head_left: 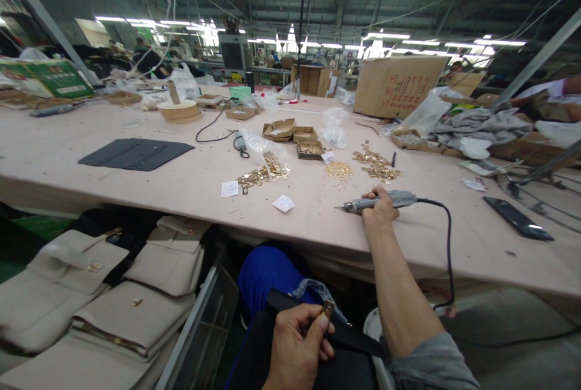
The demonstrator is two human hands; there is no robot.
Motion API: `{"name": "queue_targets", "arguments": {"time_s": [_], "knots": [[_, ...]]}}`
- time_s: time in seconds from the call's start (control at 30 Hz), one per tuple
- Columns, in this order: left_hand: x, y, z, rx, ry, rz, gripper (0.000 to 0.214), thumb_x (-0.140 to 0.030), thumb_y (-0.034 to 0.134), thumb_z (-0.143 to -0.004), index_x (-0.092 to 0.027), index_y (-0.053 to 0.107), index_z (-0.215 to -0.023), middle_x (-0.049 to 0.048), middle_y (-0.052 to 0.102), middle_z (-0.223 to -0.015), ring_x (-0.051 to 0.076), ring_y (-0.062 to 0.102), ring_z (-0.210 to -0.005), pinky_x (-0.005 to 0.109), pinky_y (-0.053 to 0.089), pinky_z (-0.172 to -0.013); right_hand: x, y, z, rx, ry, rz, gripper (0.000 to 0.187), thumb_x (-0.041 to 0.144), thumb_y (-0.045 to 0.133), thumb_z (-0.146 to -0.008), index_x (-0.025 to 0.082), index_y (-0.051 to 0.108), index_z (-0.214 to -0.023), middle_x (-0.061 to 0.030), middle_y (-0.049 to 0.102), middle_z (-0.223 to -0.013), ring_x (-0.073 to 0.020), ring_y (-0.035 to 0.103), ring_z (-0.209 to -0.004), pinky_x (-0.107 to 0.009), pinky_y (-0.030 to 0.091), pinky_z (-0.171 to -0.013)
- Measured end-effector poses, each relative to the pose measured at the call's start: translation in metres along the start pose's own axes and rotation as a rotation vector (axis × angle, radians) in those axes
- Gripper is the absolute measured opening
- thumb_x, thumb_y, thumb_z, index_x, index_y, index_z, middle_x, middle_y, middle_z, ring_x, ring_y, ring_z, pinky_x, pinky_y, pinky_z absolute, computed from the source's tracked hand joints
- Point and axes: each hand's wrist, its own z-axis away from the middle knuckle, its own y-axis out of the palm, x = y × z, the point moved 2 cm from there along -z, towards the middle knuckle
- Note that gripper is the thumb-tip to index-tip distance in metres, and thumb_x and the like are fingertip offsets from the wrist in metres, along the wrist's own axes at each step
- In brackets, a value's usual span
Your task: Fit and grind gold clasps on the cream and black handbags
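Note:
My left hand [302, 341] is closed in a pinch on a small brass-coloured metal fitting [327, 308] above my lap. Below it lies a black bag [349, 353], with a bit of clear plastic beside it. On the table, my right hand [381, 209] is wrapped round a grey electric screwdriver [402, 198], whose thin tip points left and whose black cord runs off to the right. Just beyond that hand is a pile of gold metal fittings [379, 166]. Nearby lies a heap of tiny gold pieces [338, 172], and more gold fittings [254, 178] spill from a plastic bag.
Several beige bags [136, 317] are stacked at lower left beside a grey crate [206, 317]. A black panel [136, 154], small cardboard boxes [281, 129] and a tape roll [178, 111] rest on the table. At right lies a phone [517, 218]; farther back stands a large carton [394, 84].

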Motion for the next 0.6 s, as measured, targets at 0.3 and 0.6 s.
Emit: {"name": "queue_targets", "arguments": {"time_s": [0.3, 0.6], "knots": [[0.0009, -0.0007, -0.0011, 0.012, -0.016, -0.006, 0.044, -0.053, 0.076, -0.087, -0.009, 0.079, -0.088, 0.0131, 0.076, -0.078, 0.013, 0.067, -0.049, 0.016, 0.047, -0.044, 0.0014, 0.0002, 0.0025, 0.002, -0.009, -0.008, 0.032, 0.018, 0.082, -0.079, 0.017, 0.051, -0.084, 0.0051, 0.059, -0.071, -0.0053, 0.051, -0.050, -0.018, 0.051, -0.044], [0.0033, -0.0023, -0.0026, 0.032, -0.025, -0.014, 0.044, -0.052, 0.075, -0.088, -0.009, 0.078, -0.088, 0.0132, 0.076, -0.079, 0.013, 0.068, -0.050, 0.016, 0.047, -0.045, 0.0015, -0.0007, -0.0011, 0.028, 0.008, -0.012, 0.037, 0.025, 0.085, -0.080, 0.018, 0.049, -0.083, 0.0067, 0.057, -0.069, -0.0047, 0.049, -0.050, -0.018, 0.052, -0.046]]}}
